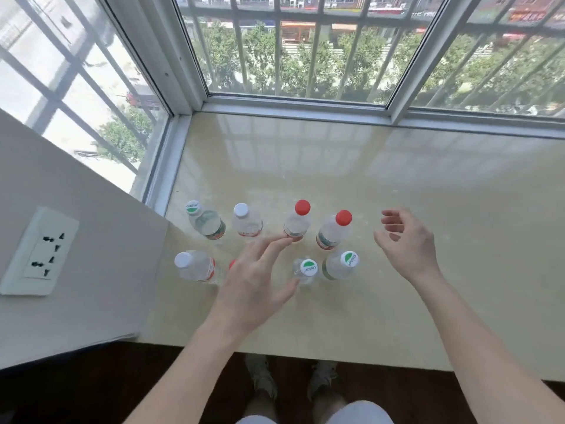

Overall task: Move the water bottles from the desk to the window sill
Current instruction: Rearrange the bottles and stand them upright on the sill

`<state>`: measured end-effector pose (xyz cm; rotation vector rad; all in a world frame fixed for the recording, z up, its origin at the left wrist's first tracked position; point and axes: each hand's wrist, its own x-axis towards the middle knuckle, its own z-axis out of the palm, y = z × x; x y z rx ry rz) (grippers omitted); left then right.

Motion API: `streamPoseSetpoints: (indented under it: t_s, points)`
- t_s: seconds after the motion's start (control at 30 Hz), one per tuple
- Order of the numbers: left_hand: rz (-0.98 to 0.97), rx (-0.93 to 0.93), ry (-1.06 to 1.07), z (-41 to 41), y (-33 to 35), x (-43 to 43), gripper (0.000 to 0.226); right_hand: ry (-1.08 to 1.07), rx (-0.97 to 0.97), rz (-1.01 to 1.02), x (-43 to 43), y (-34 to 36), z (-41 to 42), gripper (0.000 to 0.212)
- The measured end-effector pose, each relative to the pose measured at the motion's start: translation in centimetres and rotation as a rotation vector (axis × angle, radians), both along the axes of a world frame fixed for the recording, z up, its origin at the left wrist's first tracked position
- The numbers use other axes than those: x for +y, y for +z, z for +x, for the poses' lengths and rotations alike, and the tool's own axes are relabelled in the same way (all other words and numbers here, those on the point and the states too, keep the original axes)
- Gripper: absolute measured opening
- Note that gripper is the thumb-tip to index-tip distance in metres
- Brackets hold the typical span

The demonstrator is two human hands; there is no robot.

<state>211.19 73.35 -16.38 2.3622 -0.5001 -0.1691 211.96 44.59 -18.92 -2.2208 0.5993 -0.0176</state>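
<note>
Eight bottles: all upright on the window sill, in two rows of four, on the left half of the surface and just in from its left edge.
Back row, left to right: green-logo bottle, white-cap bottle, red-cap bottle, second red-cap bottle. Small gaps between them; none touching.
Front row, left to right: front white-cap bottle; hidden bottle, only a sliver of red cap showing past the hand; front green-logo bottle; last green-logo bottle, just beside it.
Row position: nearer the sill's front edge than its window edge; the right half of the surface holds no bottle.
Left hand: palm down, fingers straight and spread, holding nothing. It hangs over the front row and covers the hidden bottle. Fingertips reach toward the base of the red-cap bottle. Thumb lies by the front green-logo bottle; contact cannot be told.
Right hand: over the sill, just right of the second red-cap bottle, fingers loosely curled, holding nothing, touching no bottle.
Wall: juts in at the sill's front left corner and carries a white double socket.
Window: white frames on the back and left edges; bars and trees outside.
Below front edge: dark floor, two shoes.
</note>
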Motion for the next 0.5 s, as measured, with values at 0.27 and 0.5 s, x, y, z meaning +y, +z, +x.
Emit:
streamPoseSetpoints:
  t_s: [0.27, 0.5]
  points:
    - [0.008, 0.264, 0.207, -2.1, -7.1, -5.4, 0.079, 0.226, 0.265, 0.201, -1.8, -7.4, 3.4, 0.07]
    - [0.013, 0.328, 0.328, -1.2, -11.0, -7.2, 0.074, 0.358, 0.222, 0.157, -0.2, -11.2, 5.4, 0.072]
